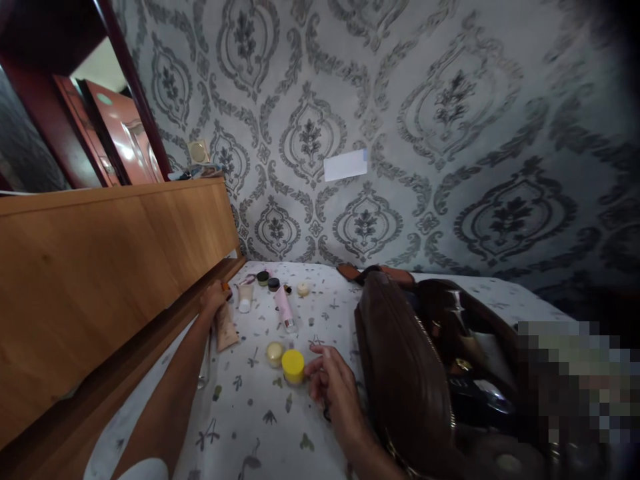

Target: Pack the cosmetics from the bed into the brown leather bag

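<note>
A yellow-lidded jar is shown on the printed sheet, just beside the loosely curled, empty right hand. A small orange item, too small to identify, is pinched by the left hand. Tubes lie beyond; a brown bag stands open alongside.

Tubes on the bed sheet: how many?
3. White tube and tan tube by the left hand; pink tube mid-sheet, above the yellow jar. The bag may hide more.
</note>
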Tool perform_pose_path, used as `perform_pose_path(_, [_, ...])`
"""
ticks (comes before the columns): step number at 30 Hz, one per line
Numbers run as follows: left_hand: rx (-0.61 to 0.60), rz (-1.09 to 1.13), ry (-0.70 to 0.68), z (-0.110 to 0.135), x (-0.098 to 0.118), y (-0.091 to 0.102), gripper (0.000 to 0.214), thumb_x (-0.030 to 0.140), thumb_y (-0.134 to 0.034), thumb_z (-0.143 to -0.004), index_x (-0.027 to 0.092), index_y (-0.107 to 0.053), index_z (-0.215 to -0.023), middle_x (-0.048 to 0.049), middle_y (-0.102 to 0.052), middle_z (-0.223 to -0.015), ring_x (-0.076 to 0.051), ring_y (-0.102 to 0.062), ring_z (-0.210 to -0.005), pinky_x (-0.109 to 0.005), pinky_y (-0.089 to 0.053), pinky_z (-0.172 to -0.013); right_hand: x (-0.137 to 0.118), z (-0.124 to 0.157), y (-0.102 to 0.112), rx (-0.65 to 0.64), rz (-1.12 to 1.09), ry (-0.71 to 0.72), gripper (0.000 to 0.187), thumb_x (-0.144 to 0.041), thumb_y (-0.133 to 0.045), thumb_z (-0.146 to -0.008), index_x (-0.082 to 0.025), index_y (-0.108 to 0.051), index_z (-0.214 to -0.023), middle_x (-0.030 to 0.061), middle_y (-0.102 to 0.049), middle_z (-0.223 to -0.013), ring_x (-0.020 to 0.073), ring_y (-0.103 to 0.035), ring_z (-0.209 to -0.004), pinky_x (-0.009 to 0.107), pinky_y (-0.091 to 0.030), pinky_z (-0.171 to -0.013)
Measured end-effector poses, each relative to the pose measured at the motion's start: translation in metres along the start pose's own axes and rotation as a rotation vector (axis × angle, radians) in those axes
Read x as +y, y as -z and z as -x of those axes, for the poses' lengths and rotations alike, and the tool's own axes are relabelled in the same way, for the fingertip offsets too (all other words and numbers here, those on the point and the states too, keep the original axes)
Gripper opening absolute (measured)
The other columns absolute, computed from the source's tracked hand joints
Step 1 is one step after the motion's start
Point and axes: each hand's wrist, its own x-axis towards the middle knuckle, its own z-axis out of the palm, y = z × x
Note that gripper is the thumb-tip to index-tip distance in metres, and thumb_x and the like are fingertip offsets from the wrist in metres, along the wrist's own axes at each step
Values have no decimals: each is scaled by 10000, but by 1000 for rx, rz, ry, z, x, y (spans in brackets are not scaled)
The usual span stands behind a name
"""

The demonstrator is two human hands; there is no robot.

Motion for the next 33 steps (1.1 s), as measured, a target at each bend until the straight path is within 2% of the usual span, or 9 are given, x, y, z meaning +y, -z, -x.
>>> perform_pose_path(3, [78, 68, -54, 14, 11, 15, 412, 434, -602, -842, 229, -534, -1193, -140, -652, -1182, -325, -611, -1117, -383, -478, -828, 2, -1, 1, -5, -12, 0, 601, -731, -631, -677, -189, -608, -935, -14, -603, -615, 102, -471, -377, 191, -260, -330])
perform_pose_path(7, [61, 204, -291, 52, 24, 31, 460, 374, -590, -875, 265, -443, -1297, -42, -627, -1252, -195, -600, -1124, -267, -468, -891, 3, -3, 1, -21, -29, 13, 642, -763, -621, -666, -178, -611, -929, -12, -611, -613, 102, -486, -381, 190, -278, -336])
perform_pose_path(10, [-131, 531, -628, 106, 36, 33, 501, 365, -616, -854, 235, -449, -1308, -67, -594, -1294, -206, -590, -1126, -283, -468, -926, 3, -4, 0, -8, -51, -17, 706, -826, -572, -642, -171, -604, -904, -9, -609, -583, 109, -485, -364, 193, -269, -327])
perform_pose_path(12, [-288, 685, -789, 148, 47, 31, 525, 407, -642, -839, 233, -472, -1304, -81, -569, -1311, -227, -583, -1120, -323, -461, -955, 3, -5, -2, 8, -82, -42, 744, -860, -549, -616, -172, -602, -893, -11, -608, -562, 110, -473, -347, 196, -258, -322])
perform_pose_path(16, [-489, 718, -961, 218, 69, 24, 489, 393, -669, -838, 234, -514, -1273, -76, -600, -1253, -252, -565, -1138, -359, -438, -994, 1, -4, -4, 9, -144, -47, 712, -878, -513, -622, -185, -585, -766, -18, -574, -499, 123, -473, -358, 222, -276, -341])
perform_pose_path(19, [-532, 693, -1029, 240, 78, 17, 469, 384, -664, -851, 236, -525, -1274, -90, -606, -1261, -263, -563, -1155, -371, -428, -1015, 1, -4, -3, 87, -142, 6, 664, -854, -518, -648, -198, -581, -729, 1, -621, -561, 167, -572, -488, 244, -345, -394])
perform_pose_path(23, [-456, 634, -1123, 244, 76, 9, 500, 393, -639, -877, 254, -482, -1331, -98, -580, -1294, -262, -545, -1179, -382, -437, -1003, 5, -5, -1, 176, -101, 31, 633, -823, -543, -660, -199, -608, -744, 7, -655, -647, 192, -621, -628, 246, -393, -457])
perform_pose_path(27, [-233, 468, -1230, 247, 69, 9, 491, 388, -574, -920, 241, -429, -1365, -126, -553, -1263, -264, -522, -1172, -394, -441, -962, 8, -3, 0, 187, -38, 19, 626, -806, -505, -705, -196, -633, -762, -1, -626, -619, 188, -600, -628, 249, -390, -466])
perform_pose_path(33, [23, 223, -1288, 257, 67, 11, 472, 434, -547, -916, 162, -437, -1286, -132, -610, -1111, -275, -544, -975, -408, -418, -826, 3, 1, 0, 172, 42, 52, 529, -696, -496, -776, -193, -659, -787, 9, -651, -666, 198, -613, -715, 255, -418, -531])
